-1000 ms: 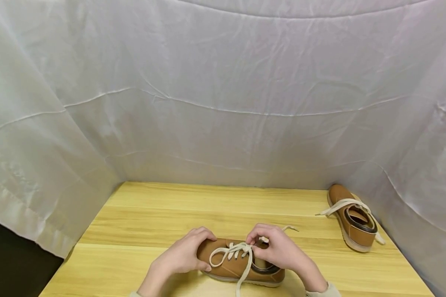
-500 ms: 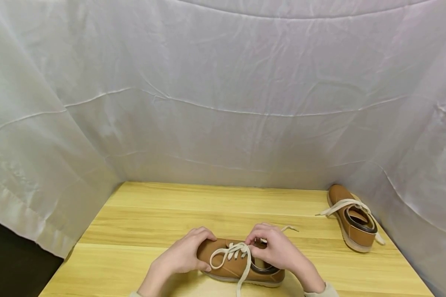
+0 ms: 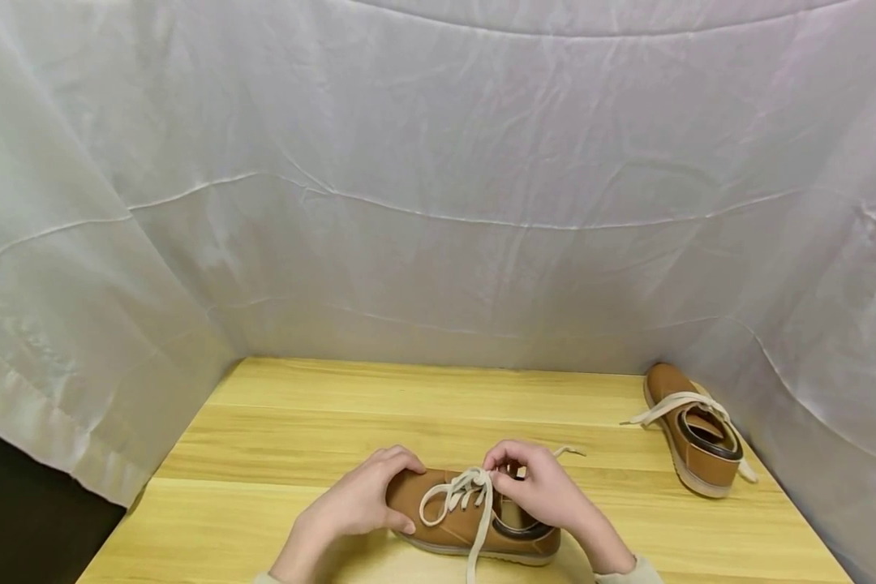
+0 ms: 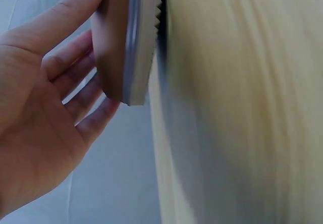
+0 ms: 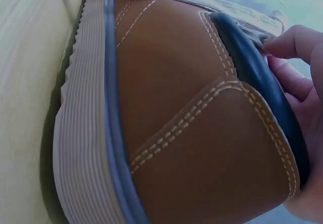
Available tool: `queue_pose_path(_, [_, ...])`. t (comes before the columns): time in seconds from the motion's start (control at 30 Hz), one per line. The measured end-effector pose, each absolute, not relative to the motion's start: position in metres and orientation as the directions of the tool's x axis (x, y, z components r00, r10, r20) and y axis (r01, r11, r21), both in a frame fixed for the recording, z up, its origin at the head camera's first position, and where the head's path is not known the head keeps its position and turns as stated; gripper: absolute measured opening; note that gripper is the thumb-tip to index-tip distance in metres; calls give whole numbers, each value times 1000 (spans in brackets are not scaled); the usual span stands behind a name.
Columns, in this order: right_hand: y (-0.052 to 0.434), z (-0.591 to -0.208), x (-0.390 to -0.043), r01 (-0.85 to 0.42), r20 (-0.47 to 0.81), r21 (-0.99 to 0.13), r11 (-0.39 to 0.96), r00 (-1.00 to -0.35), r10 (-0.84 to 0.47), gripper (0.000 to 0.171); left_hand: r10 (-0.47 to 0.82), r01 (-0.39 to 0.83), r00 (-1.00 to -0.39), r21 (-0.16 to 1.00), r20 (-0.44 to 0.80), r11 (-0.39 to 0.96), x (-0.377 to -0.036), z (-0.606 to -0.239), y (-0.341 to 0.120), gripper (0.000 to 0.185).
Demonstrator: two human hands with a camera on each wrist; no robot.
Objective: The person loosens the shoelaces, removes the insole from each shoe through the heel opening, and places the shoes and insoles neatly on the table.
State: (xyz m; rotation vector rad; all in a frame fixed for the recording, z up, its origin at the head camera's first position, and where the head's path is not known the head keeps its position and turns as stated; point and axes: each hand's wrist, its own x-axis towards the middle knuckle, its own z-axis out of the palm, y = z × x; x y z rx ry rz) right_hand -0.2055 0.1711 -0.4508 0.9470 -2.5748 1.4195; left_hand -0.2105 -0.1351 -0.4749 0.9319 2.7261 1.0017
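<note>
Plainly, the biggest thing is the pale curtain (image 3: 438, 162), which rises beyond the near shoe (image 3: 453, 531) and at its sides. Next comes the wooden table (image 3: 336, 405), spread beneath that shoe. The near shoe itself lies between the 2 hands, its long axis running roughly crosswise before the person, toe to the left, heel to the right. The far shoe (image 3: 680, 438) stands well apart, past the near shoe's heel end and farther from the person, toe pointing away.

At the near shoe's toe, the left hand (image 3: 365, 495) grips the front, its thumb on the person's side and its fingers around the opposite side. The right hand (image 3: 540, 487) reaches over the near shoe's collar from the heel end, thumb and fingertips pinching a lace just beside the knot (image 3: 484, 477).

That relation seems to matter most: the knot sits atop the near shoe at the front of the collar, so the right hand is nearer to it, while the left steadies the toe. The loop (image 3: 422, 509) lies on the knot's toe side, and 1 loose lace (image 3: 479, 535) drops down the near shoe's closest side. Smallest, a lace tip (image 3: 571, 450) shows beyond the near shoe; whether it belongs to the pinched length, I cannot tell.
</note>
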Motion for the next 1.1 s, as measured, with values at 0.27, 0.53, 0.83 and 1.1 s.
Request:
queue_pose_path(0.27, [173, -449, -206, -515, 283, -776, 365, -801, -528, 15, 587, 532, -796, 639, 151, 556, -215, -479, -139, 68])
queue_pose_path(0.53, [173, -451, -206, -543, 296, -749, 378, -786, -543, 11, 611, 540, -775, 671, 161, 508, -220, -486, -144, 64])
queue_pose_path(0.83, [170, -450, -206, -522, 328, -732, 439, -834, -444, 23, 625, 536, -768, 678, 143, 503, -219, -480, -144, 63])
queue_pose_path(1.1, [170, -448, -204, -504, 293, -729, 463, -841, -454, 17, 613, 534, -778, 658, 135, 532, -216, -480, -144, 64])
